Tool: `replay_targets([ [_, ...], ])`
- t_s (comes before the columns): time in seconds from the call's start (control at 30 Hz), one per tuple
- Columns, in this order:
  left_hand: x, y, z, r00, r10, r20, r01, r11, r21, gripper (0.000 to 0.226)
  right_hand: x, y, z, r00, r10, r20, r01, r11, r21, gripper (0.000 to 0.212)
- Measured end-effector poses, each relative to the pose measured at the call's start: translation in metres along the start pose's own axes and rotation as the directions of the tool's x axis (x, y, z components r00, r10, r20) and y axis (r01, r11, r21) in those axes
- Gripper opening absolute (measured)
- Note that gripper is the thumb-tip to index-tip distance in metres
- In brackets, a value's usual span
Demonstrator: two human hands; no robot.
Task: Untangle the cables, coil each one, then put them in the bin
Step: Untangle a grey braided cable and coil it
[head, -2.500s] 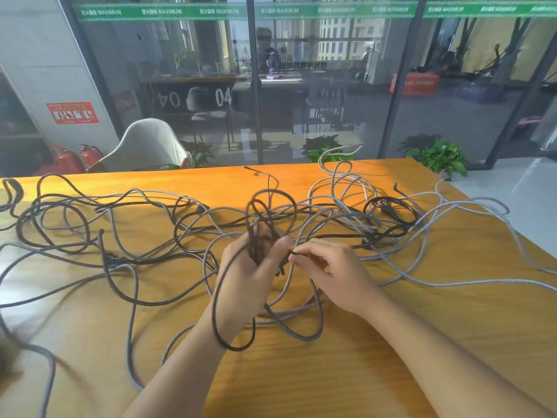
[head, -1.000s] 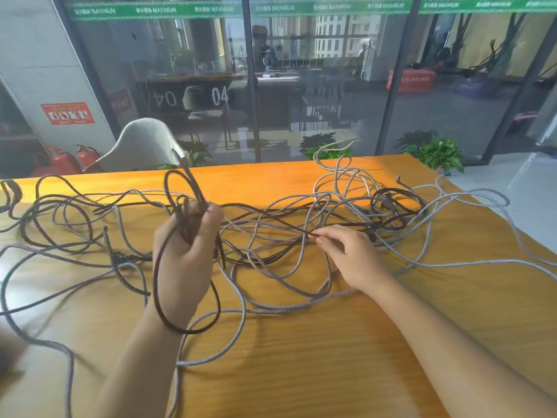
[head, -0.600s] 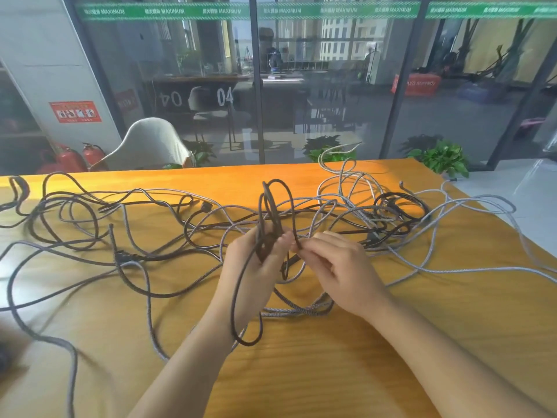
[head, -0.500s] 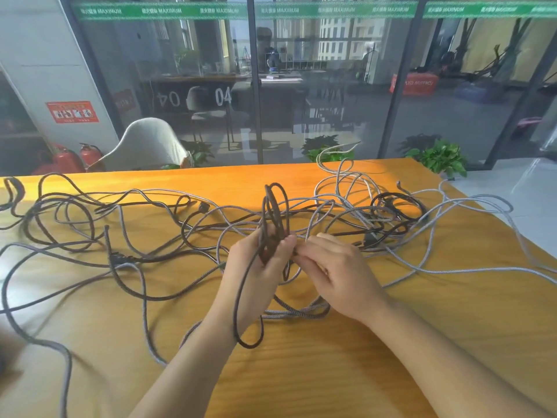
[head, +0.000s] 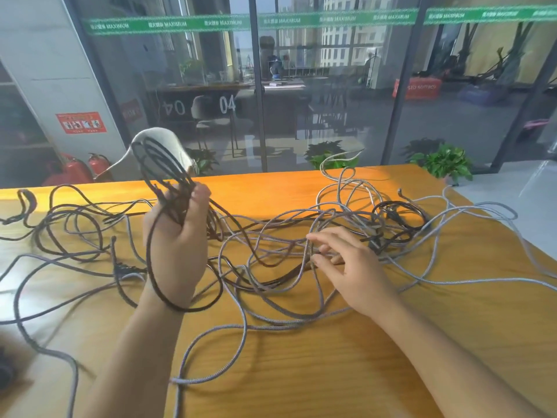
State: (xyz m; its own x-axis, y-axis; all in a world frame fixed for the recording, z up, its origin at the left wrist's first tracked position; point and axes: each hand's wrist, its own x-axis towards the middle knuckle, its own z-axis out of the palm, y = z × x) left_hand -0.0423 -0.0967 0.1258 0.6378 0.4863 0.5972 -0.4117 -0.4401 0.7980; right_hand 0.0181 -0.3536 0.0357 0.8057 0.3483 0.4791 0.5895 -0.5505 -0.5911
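A tangle of grey braided cables and dark cables sprawls across the orange wooden table. My left hand is raised at the left and grips a coil of dark cable. Its loops stand above my fist and one loop hangs round my wrist. From the coil a dark strand runs right into the tangle. My right hand lies over the middle of the tangle with loosely spread fingers touching the grey cables. No bin is in view.
More dark cable loops lie at the table's far left. A white chair stands behind the far edge, with a glass wall and potted plants beyond. A dark blurred object sits at the near left edge.
My left hand has swung up and to the left with the dark coil, pulling its strand out. My right hand has let go of the coil and moved right onto the tangle.
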Motion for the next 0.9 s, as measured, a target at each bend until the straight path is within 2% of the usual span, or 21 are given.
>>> replay_targets([
  [0.1,0.021,0.007,-0.011,0.999,0.020,-0.045,-0.020,1.000,0.005,0.035,-0.001,0.002,0.001,0.997,0.045,0.061,-0.040,0.996,-0.076,0.031],
  [0.13,0.022,0.010,-0.011,0.999,0.016,-0.030,-0.016,1.000,0.015,0.036,0.000,0.000,0.000,0.998,0.058,0.033,-0.056,0.996,-0.067,0.030],
  [0.2,0.018,0.014,-0.008,0.999,-0.011,0.032,0.010,0.999,0.034,0.035,0.002,-0.012,-0.004,0.991,0.097,-0.092,-0.094,0.995,0.038,0.026],
  [0.23,0.014,0.013,-0.005,0.997,-0.032,0.070,0.030,0.999,0.026,0.034,0.004,-0.024,-0.008,0.984,0.130,-0.125,-0.111,0.983,0.145,0.024],
  [0.27,0.010,0.012,-0.001,0.992,-0.052,0.113,0.051,0.999,0.006,0.031,0.006,-0.038,-0.010,0.981,0.166,-0.096,-0.132,0.949,0.287,0.024],
  [0.33,0.005,0.004,0.007,0.976,-0.078,0.205,0.084,0.996,-0.020,0.025,0.012,-0.072,-0.012,0.974,0.185,0.130,-0.226,0.796,0.561,0.031],
  [0.37,0.004,0.000,0.010,0.965,-0.079,0.250,0.087,0.996,-0.018,0.026,0.014,-0.087,-0.010,0.952,0.163,0.259,-0.293,0.732,0.615,0.035],
  [0.43,0.005,-0.004,0.015,0.944,-0.087,0.318,0.096,0.995,-0.014,0.032,0.024,-0.107,-0.002,0.900,0.108,0.423,-0.366,0.715,0.596,0.035],
  [0.5,0.012,-0.002,0.015,0.929,-0.090,0.359,0.104,0.994,-0.020,0.029,0.039,-0.115,0.004,0.883,0.111,0.456,-0.378,0.745,0.550,0.031],
  [0.57,0.026,0.000,0.011,0.926,-0.050,0.375,0.053,0.999,0.003,0.022,0.059,-0.116,0.005,0.898,0.155,0.412,-0.383,0.737,0.557,0.032],
  [0.7,0.063,-0.002,0.001,0.909,-0.040,0.416,-0.027,0.987,0.155,0.012,0.110,-0.106,0.000,0.957,0.237,0.165,-0.289,0.786,0.547,0.038],
  [0.8,0.082,-0.016,-0.001,0.870,-0.179,0.459,0.046,0.957,0.286,0.023,0.147,-0.087,0.001,0.955,0.286,0.081,-0.287,0.814,0.505,0.041],
  [0.9,0.093,-0.034,-0.002,0.819,-0.290,0.495,0.059,0.901,0.429,0.043,0.176,-0.062,0.004,0.921,0.374,0.111,-0.387,0.839,0.384,0.039],
])
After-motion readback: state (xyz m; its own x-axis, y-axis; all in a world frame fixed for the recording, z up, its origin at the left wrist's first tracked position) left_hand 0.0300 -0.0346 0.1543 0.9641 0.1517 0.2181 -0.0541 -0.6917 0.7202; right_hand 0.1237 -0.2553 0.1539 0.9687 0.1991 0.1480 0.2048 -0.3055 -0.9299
